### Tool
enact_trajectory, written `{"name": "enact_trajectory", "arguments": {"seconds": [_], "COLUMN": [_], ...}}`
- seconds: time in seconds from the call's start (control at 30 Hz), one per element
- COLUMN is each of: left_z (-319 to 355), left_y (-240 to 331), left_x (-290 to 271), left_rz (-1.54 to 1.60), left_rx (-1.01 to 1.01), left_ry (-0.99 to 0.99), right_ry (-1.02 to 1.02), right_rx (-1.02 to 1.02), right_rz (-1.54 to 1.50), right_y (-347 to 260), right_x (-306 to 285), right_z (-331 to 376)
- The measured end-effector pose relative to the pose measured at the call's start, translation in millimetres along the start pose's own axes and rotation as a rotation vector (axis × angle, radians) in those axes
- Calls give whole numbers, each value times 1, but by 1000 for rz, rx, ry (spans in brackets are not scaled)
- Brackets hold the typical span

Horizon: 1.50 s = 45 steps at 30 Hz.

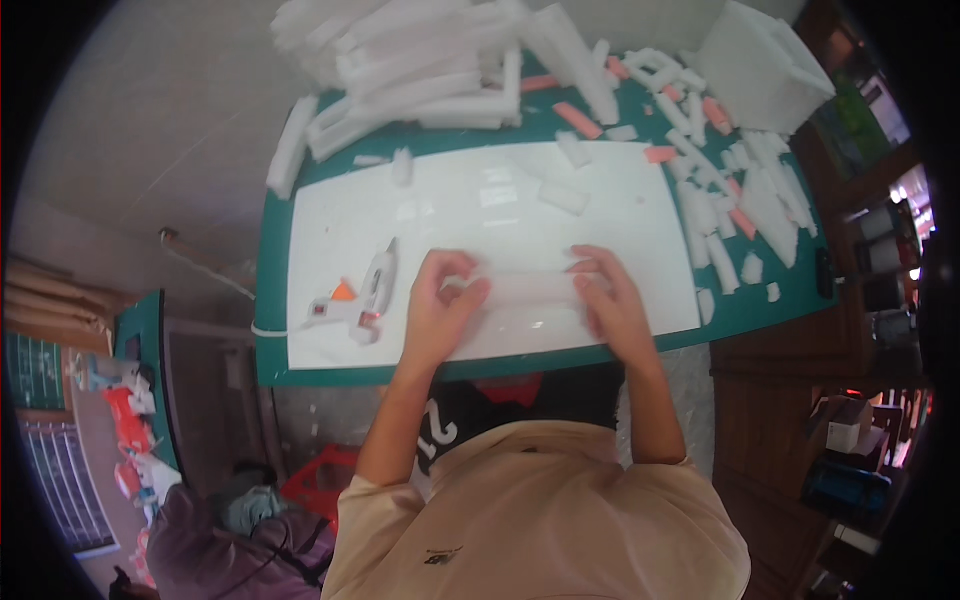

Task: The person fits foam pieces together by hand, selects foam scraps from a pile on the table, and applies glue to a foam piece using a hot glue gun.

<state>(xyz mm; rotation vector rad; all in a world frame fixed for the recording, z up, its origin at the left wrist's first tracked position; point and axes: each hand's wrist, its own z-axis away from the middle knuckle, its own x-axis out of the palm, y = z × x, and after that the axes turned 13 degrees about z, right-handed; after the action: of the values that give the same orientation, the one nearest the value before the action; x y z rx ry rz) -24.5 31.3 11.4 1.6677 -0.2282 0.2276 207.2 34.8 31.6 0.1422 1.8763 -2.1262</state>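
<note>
Between my two hands is a white foam strip point(530, 288), blurred and lying crosswise just above the white board point(350, 200). My left hand point(441, 300) pinches its left end between thumb and fingers. At the other end, my right hand point(610, 300) grips it the same way. A white hot glue gun point(375, 290) with an orange part point(343, 291) rests on the board left of my left hand. Beyond my hands, a small white foam block point(564, 197) lies on the board.
A tall stack of white foam strips point(410, 75) stands at the back left of the green table point(275, 340). Loose white and pink foam pieces point(742, 222) cover the right side. A white foam box point(765, 65) stands at the back right. The glue gun's cord point(270, 332) crosses the left edge.
</note>
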Motion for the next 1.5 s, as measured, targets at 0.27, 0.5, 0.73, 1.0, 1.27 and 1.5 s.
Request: {"name": "enact_trajectory", "arguments": {"seconds": [0.27, 0.5, 0.73, 1.0, 1.27, 1.5], "left_z": [16, 13, 21, 26, 9, 16], "left_y": [-14, -22, -22, -33, -21, -12], "left_x": [-14, -7, -5, -8, -3, -1], "left_rz": [3, 22, 36, -6, -2, -31], "left_rx": [44, 144, 112, 80, 156, 60], "left_ry": [42, 66, 41, 49, 82, 38], "right_ry": [0, 122, 128, 160, 115, 116], "right_rx": [-89, -287, -268, -283, -193, -141], "right_rz": [76, 137, 114, 153, 152, 166], "right_y": [6, 32, 23, 31, 12, 14], "right_x": [10, 16, 17, 17, 13, 14], "right_z": [0, -2, 3, 4, -7, 1]}}
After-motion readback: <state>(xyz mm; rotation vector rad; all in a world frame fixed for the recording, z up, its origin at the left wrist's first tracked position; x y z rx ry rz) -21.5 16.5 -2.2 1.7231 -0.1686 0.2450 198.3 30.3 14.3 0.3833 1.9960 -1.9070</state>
